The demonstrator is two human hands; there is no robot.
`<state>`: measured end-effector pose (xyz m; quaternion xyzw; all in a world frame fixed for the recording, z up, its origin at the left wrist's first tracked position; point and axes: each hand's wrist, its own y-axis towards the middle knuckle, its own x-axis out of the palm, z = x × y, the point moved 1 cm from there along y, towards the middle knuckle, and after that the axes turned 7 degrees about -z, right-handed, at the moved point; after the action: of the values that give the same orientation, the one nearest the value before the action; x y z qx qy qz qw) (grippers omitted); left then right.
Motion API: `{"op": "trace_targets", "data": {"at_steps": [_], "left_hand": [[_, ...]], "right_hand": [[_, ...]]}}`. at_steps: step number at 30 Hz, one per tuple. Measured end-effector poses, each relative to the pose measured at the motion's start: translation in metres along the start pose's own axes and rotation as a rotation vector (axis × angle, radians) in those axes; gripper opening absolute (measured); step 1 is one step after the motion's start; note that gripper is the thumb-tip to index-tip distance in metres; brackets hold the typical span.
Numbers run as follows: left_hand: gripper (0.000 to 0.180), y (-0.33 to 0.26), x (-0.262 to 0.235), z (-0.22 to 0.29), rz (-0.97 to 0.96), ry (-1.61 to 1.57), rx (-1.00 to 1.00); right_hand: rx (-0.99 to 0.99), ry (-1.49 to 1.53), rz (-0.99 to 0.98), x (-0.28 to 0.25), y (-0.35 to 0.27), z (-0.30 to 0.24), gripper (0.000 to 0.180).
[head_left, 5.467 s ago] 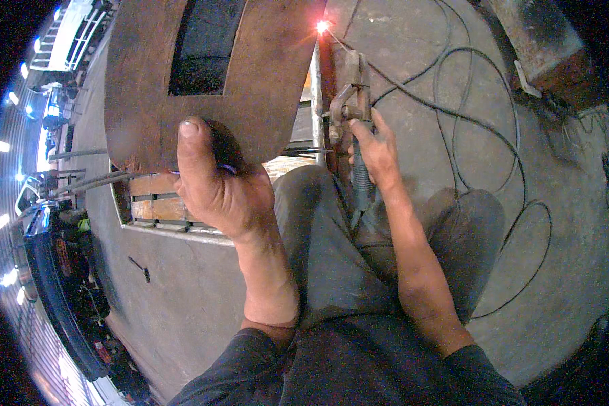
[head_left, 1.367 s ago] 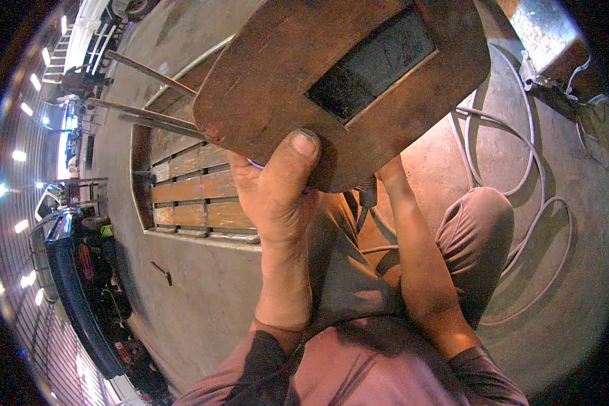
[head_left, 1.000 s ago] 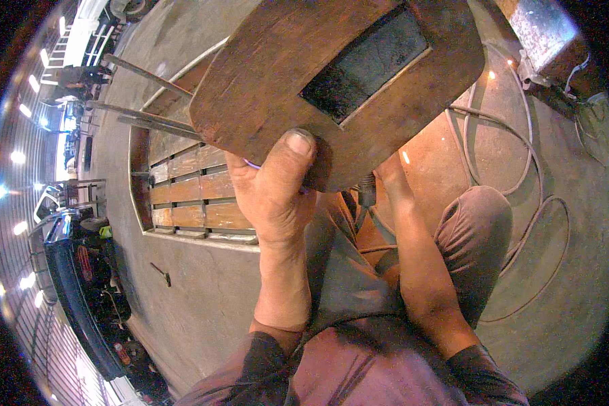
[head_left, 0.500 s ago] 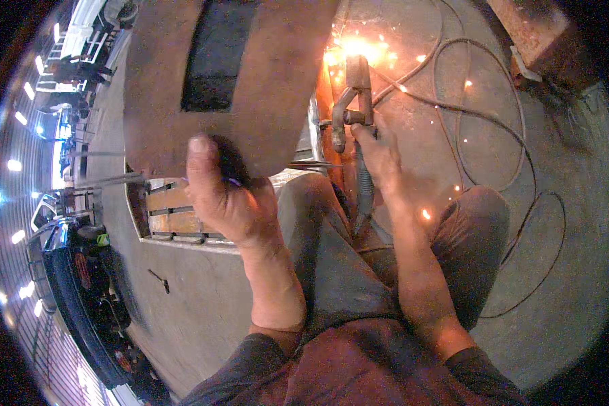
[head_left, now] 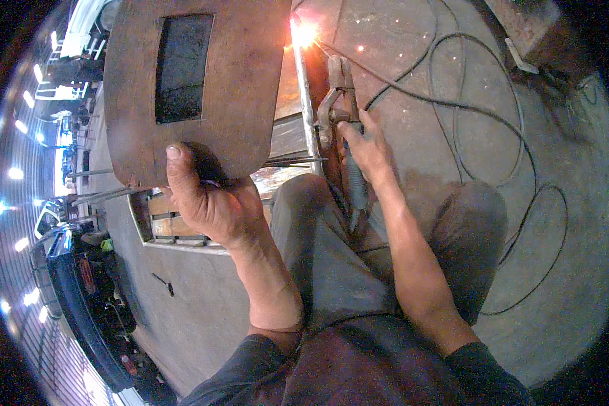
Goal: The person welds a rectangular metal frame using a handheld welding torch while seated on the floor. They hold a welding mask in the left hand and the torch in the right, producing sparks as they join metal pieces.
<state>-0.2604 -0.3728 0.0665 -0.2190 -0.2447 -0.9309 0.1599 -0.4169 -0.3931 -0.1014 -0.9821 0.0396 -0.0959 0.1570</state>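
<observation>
Arc lit at the electrode tip, near the far edge of the concrete floor, against the metal frame; sparks fewer than half a second ago, so likely a steady bead now. Electrode holder clamped in the right hand, fingers wrapped tight. Brown welding shield gripped from below by the left hand, swung left of the arc since a second ago. Black cable looped beside the knee.
</observation>
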Motion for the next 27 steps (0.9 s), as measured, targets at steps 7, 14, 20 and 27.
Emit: {"op": "trace_targets", "data": {"at_steps": [7,14,20,27], "left_hand": [[0.032,-0.005,0.006,0.002,-0.072,0.06,0.016],[0.028,-0.01,0.012,0.001,-0.126,0.097,-0.004],[0.027,-0.029,0.018,-0.001,-0.182,0.249,-0.128],[0.065,-0.037,0.041,-0.013,-0.263,0.095,-0.231]], "right_hand": [[-0.013,0.038,-0.019,0.001,0.006,0.005,0.035],[-0.025,0.132,-0.087,0.001,0.015,0.018,0.041],[-0.005,0.116,-0.026,0.006,0.018,0.02,0.032],[-0.548,-0.257,0.103,0.002,0.044,0.069,0.023]]}}
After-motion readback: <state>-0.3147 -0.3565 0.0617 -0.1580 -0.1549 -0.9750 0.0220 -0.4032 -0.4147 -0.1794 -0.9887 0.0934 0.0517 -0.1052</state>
